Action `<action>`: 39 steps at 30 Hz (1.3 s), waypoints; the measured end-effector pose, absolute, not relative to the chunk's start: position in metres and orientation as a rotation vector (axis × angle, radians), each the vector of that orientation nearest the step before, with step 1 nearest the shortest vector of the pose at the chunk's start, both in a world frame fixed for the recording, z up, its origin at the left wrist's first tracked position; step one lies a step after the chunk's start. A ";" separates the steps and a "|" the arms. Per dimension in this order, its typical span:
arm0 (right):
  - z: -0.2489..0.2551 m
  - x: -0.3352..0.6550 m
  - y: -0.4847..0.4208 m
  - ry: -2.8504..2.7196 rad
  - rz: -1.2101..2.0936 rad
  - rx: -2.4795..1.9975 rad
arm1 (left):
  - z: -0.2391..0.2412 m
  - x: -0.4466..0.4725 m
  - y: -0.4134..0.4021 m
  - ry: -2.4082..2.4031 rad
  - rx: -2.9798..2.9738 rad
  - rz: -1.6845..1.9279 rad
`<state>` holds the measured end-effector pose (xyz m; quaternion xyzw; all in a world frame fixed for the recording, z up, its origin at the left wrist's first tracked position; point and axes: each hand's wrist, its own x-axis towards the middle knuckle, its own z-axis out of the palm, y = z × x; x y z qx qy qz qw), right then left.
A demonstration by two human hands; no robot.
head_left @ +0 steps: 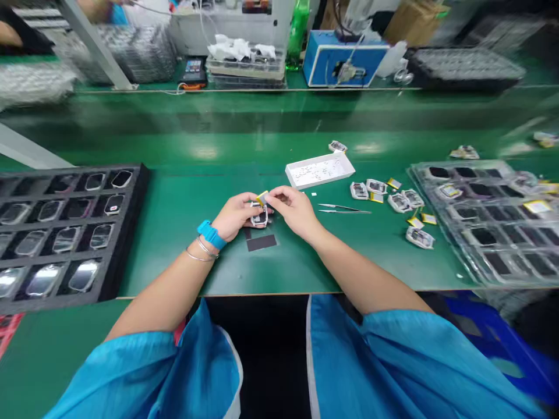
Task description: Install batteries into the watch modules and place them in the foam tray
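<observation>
My left hand (236,214) grips a small white watch-like case (259,216) just above the green bench. Its fingers are curled round the case. My right hand (292,208) meets it from the right, fingertips pinched on a small yellow-edged part (262,198) at the top of the case. A dark rectangular pad (261,242) lies on the bench right under both hands. A blue band and thin bracelets sit on my left wrist.
A black tray (131,174) of glossy cases fills the left. A white shallow box (321,170), tweezers (345,208), loose cases with yellow parts (406,201) and clear trays (480,215) lie to the right. A blue machine (340,58) stands beyond the conveyor.
</observation>
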<state>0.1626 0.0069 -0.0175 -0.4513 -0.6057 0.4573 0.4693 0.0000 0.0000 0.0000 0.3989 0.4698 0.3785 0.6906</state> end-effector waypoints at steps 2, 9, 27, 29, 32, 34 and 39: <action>-0.016 0.164 0.007 -1.495 1.059 -1.146 | 0.002 -0.003 0.001 0.986 0.864 0.789; -0.015 0.166 0.002 -1.625 0.770 -1.138 | 0.002 -0.004 0.001 0.947 0.857 0.784; -0.025 0.167 0.001 -2.263 0.085 -1.015 | -0.003 -0.011 0.010 0.944 0.547 0.853; -0.026 0.168 0.002 -2.261 0.122 -1.036 | -0.006 -0.012 0.010 0.934 0.594 0.848; -0.027 0.168 0.003 -2.221 0.229 -1.054 | -0.010 -0.012 0.009 0.923 0.655 0.843; -0.028 0.168 0.004 -2.172 0.312 -1.053 | -0.011 -0.012 0.009 0.922 0.676 0.843; -0.028 0.167 0.004 -2.005 0.527 -1.029 | -0.015 -0.012 0.009 0.902 0.711 0.829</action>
